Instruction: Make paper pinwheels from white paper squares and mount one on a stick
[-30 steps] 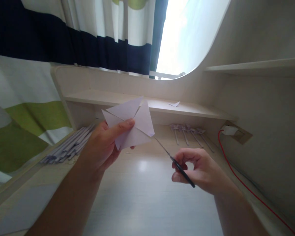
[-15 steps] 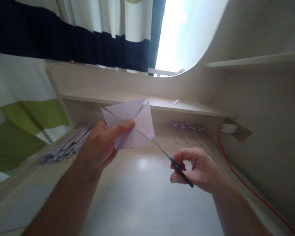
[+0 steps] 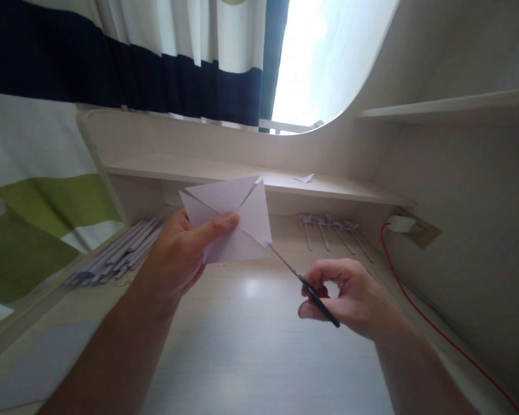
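A pale square of paper (image 3: 231, 199) is pinched in my left hand (image 3: 188, 242), the thumb lying across its face near the middle. Slits run inward from its corners, and the fingers behind it are mostly hidden. My right hand (image 3: 337, 294) is closed around the black handles of a pair of scissors (image 3: 318, 301). The thin blades point up and left, with their tip at the paper's lower right corner. Whether the blades are parted there I cannot tell.
Paper sticks (image 3: 116, 253) lie piled at the desk's left side. Several paper pinwheel-like pieces on stems (image 3: 326, 225) lie at the back right. A paper scrap (image 3: 304, 178) rests on the shelf (image 3: 190, 171). A red cable (image 3: 409, 297) runs down the right side from a white plug (image 3: 401, 223).
Very little differs. The paper has turned slightly in my left hand, and the slit at its upper right corner looks narrower. The scissors stay at the lower right corner.
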A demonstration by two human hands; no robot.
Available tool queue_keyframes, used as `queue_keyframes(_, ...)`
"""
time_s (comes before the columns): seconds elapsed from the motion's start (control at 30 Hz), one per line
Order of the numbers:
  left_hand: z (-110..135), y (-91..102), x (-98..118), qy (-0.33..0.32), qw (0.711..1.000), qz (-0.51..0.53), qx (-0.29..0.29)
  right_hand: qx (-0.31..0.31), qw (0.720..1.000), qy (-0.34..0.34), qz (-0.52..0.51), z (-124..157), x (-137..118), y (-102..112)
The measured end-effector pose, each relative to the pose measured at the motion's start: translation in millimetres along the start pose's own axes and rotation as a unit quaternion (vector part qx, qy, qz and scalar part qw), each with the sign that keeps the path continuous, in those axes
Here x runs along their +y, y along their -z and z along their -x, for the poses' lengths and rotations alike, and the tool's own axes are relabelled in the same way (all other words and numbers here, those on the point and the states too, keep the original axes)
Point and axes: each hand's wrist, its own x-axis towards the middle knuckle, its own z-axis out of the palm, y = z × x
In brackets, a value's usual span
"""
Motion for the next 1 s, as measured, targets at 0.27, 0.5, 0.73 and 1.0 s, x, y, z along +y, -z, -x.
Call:
queue_keyframes(0.27,-0.7,-2.6,-0.8,-0.019,1.000,-0.019,0.005,0.003,1.000,-0.024,-0.002,1.7,-0.6,-0.2)
queue_keyframes(0.5,-1.3,-1.9,-2.2,-0.049,0.998,-0.035,0.011,0.012,0.999,-0.027,0.025,0.3,-1.2,-0.6)
queue_keyframes(0.73,1.9,-3.9,-0.9,-0.043,0.994,-0.095,0.041,0.009,0.999,-0.032,0.033,0.2,-2.5,-1.2)
queue_keyframes(1.0,-1.0,-2.0,-3.4,-0.047,0.995,-0.087,0.034,0.006,0.998,-0.032,0.044,-0.1,-1.2,-0.5)
